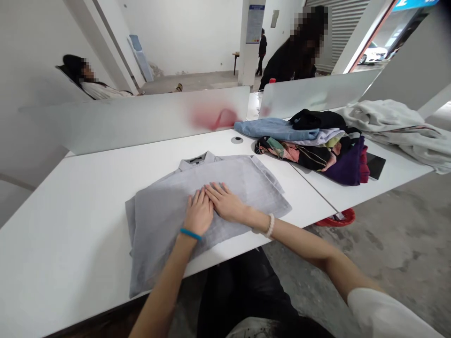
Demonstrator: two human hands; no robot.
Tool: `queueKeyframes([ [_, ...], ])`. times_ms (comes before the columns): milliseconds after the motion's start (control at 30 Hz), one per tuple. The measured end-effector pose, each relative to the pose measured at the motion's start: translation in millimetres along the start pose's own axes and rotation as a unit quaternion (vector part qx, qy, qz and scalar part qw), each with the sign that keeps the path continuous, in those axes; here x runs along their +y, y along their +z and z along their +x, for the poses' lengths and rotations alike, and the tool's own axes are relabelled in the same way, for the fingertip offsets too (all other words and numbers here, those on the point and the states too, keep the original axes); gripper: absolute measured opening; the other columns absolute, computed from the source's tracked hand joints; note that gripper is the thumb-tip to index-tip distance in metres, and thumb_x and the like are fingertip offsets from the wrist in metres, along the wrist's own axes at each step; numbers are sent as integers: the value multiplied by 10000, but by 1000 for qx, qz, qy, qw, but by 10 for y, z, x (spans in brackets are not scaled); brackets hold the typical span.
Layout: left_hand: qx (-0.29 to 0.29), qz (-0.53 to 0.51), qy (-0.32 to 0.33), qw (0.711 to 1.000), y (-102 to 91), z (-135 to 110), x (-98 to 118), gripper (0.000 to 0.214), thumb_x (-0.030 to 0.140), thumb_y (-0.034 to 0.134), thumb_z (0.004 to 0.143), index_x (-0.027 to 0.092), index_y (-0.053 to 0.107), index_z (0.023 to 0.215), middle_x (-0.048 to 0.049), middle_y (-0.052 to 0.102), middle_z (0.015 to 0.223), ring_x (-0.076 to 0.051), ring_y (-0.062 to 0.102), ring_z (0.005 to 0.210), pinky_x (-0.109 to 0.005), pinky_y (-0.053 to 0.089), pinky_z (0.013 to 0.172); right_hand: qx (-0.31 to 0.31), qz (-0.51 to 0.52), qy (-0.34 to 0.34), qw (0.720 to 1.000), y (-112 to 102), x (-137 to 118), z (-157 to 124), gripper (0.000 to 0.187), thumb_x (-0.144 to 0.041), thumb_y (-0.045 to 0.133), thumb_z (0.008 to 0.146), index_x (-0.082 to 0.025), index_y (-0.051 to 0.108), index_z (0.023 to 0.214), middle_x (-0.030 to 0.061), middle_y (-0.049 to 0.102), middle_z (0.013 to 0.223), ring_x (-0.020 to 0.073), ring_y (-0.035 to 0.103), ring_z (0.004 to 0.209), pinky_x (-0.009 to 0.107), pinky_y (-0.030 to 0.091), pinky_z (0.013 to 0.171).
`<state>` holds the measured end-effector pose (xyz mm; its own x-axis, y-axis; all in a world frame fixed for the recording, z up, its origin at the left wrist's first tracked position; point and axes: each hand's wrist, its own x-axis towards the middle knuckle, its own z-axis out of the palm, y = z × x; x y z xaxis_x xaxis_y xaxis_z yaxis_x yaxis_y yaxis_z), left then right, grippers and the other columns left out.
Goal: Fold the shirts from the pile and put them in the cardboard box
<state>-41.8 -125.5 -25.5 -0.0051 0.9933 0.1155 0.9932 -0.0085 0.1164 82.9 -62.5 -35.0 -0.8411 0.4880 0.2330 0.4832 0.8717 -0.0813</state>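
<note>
A grey collared shirt lies partly folded on the white table, its collar toward the far side and one end reaching the near edge. My left hand, with a blue band at the wrist, rests flat on the middle of the cloth. Right beside it my right hand, with a white beaded bracelet at the wrist, also lies flat, and the fingertips of both hands nearly touch. Neither hand grips the fabric. The layers under the top of the shirt are mostly hidden.
A heap of mixed clothes is on the right, with pale grey cloth beyond it. Frosted dividers line the far edge. A red bin stands below the table. A person is behind the divider, another at left.
</note>
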Motion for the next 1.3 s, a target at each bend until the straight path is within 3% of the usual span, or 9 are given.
queueKeyframes([
  [133, -38, 1, -14, 999, 99, 294, -300, 498, 259, 207, 949, 104, 405, 1379, -135, 356, 1476, -249, 279, 1385, -484, 232, 1115, -49, 42, -2, 998, 130, 204, 322, 529, -279, 276, 982, -89, 235, 1474, 127, 266, 1516, 305, 187, 1405, 538, 221, 1109],
  [300, -39, 27, -90, 995, 19, 271, -863, 529, 334, 245, 942, 141, 333, 1427, -134, 268, 1516, -303, 217, 1403, -577, 166, 1102, -70, 23, 27, 997, 118, 767, 278, 544, -469, 204, 988, -230, 269, 1472, 73, 235, 1533, 300, 176, 1410, 583, 137, 1110],
  [467, -36, 0, -250, 968, -117, 95, -1647, 616, 454, 210, 928, 139, 266, 1455, -133, 205, 1539, -327, 186, 1408, -613, 143, 1093, -93, -7, 153, 984, -8, 1504, 79, 541, -406, 204, 992, -168, 259, 1474, 111, 217, 1533, 291, 161, 1415, 566, 132, 1114],
  [567, -29, 2, -285, 958, -152, 22, -1874, 644, 477, 186, 921, 136, 241, 1464, -123, 197, 1544, -329, 181, 1409, -610, 136, 1100, -106, -20, 187, 976, -74, 1631, 60, 543, -360, 238, 983, -120, 264, 1470, 139, 213, 1532, 288, 178, 1411, 500, 164, 1127],
  [700, -7, 65, -263, 963, -161, 142, -1653, 614, 400, 205, 919, 65, 350, 1412, -168, 259, 1517, -388, 168, 1397, -653, 115, 1080, -64, -60, 211, 974, -133, 1277, 322, 501, -260, 293, 953, -91, 359, 1420, 170, 262, 1511, 373, 182, 1392, 642, 107, 1077],
  [933, -18, 33, -87, 996, 95, 781, -680, 540, 313, 180, 936, 155, 342, 1426, -61, 226, 1542, -230, 172, 1422, -499, 125, 1146, -62, 20, 44, 997, 60, 539, 1083, 465, -296, 252, 980, -156, 389, 1401, 89, 277, 1521, 311, 187, 1401, 617, 122, 1094],
  [1000, -32, 28, -98, 994, 147, 859, -695, 543, 335, 180, 939, 173, 309, 1441, -52, 249, 1534, -217, 209, 1412, -496, 163, 1139, -79, 41, 57, 994, 113, 612, 1104, 485, -354, 210, 993, -185, 362, 1422, 70, 260, 1529, 307, 177, 1405, 616, 126, 1091],
  [1133, -40, 28, -162, 986, 92, 778, -1124, 574, 399, 206, 933, 167, 286, 1452, -100, 241, 1532, -289, 226, 1402, -562, 181, 1110, -70, 37, 159, 984, 116, 1105, 800, 514, -407, 205, 993, -203, 316, 1452, 88, 242, 1533, 308, 163, 1410, 600, 114, 1094],
  [1300, -21, 39, -208, 977, 37, 621, -1455, 619, 443, 201, 928, 137, 255, 1462, -149, 228, 1532, -306, 187, 1411, -500, 138, 1134, -30, 15, 259, 965, 42, 1518, 481, 526, -357, 243, 985, -108, 333, 1439, 146, 269, 1515, 304, 179, 1407, 533, 136, 1112],
])
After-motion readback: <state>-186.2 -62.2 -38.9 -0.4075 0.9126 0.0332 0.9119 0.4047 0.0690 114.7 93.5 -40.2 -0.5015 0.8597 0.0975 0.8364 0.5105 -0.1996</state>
